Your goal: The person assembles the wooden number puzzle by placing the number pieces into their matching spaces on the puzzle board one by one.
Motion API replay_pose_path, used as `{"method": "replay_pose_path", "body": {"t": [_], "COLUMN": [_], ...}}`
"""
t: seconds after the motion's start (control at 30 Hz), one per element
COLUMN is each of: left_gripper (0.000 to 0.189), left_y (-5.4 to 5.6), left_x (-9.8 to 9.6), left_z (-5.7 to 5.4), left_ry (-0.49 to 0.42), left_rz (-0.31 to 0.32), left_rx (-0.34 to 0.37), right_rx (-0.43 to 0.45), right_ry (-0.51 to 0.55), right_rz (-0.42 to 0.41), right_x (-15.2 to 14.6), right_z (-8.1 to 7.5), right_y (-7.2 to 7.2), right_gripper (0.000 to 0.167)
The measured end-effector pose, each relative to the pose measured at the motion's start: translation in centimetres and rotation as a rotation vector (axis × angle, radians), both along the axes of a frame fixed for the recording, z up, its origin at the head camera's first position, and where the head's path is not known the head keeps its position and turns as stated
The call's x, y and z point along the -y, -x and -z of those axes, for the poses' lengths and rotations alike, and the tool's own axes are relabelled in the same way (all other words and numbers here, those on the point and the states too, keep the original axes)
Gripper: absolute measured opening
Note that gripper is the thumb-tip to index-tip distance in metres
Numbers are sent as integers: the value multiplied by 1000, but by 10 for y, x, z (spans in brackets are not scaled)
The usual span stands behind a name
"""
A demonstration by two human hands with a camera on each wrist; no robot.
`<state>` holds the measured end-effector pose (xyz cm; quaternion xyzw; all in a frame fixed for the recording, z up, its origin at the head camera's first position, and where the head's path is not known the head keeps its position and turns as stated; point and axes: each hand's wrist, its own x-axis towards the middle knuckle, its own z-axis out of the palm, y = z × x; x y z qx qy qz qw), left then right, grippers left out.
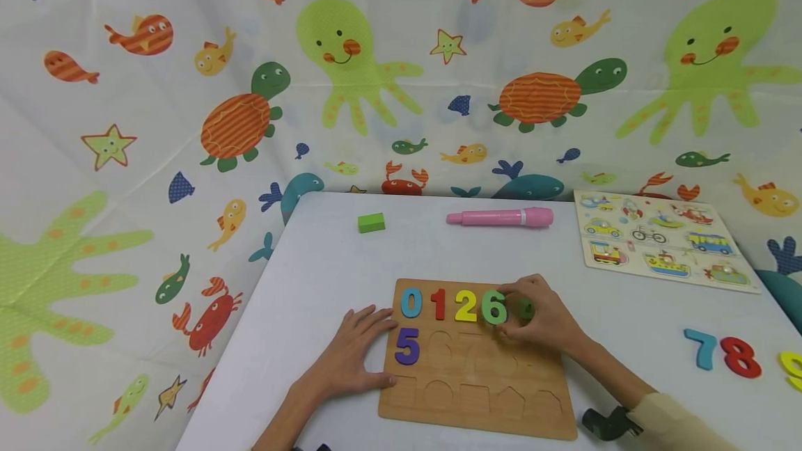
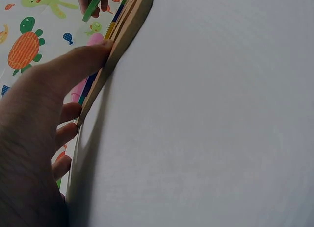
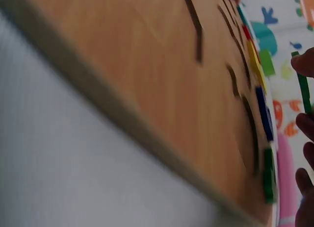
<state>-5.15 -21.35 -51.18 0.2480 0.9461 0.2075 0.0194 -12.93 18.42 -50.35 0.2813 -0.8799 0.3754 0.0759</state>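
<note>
My right hand [image 1: 541,315] pinches a green number 6 [image 1: 494,307] between thumb and fingers, above the top row of a wooden number board [image 1: 473,426]. The right wrist view shows this green piece [image 3: 304,85] edge-on, raised off the board. A green piece [image 1: 526,309] in the top row is partly covered by the hand. A dark blue piece [image 3: 264,113] beside it is hidden from the head view. My left hand [image 1: 354,357] rests at the board's left edge, thumb [image 2: 93,55] and fingertips against it. Blue 0 [image 1: 411,303], red 1 [image 1: 438,305], yellow 2 [image 1: 466,306] and purple 5 [image 1: 407,346] sit in the board.
Blue 7 [image 1: 702,349], red 8 [image 1: 741,358] and a yellow piece [image 1: 792,365] lie to the right. A vehicle puzzle [image 1: 664,236] is at the back right. A pink marker [image 1: 501,218] and a green block [image 1: 372,223] lie along the back of the white table [image 1: 301,284].
</note>
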Motion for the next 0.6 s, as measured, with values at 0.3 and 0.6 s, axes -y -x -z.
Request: {"method": "replay_pose_path", "body": {"t": [0.3,0.6], "left_gripper": [89,88], "left_y": [0,0], "left_x": [0,1], "left_z": [0,-1], "left_ry": [-9,-2], "left_rz": [11,7], "left_rx": [-23,3], "right_rx": [-44,-57], "right_ry": [40,16], "right_rz": [-59,-107], "right_x": [37,61], "right_z": [8,16], "right_y": [-13,-29], "right_gripper": [64,63]}}
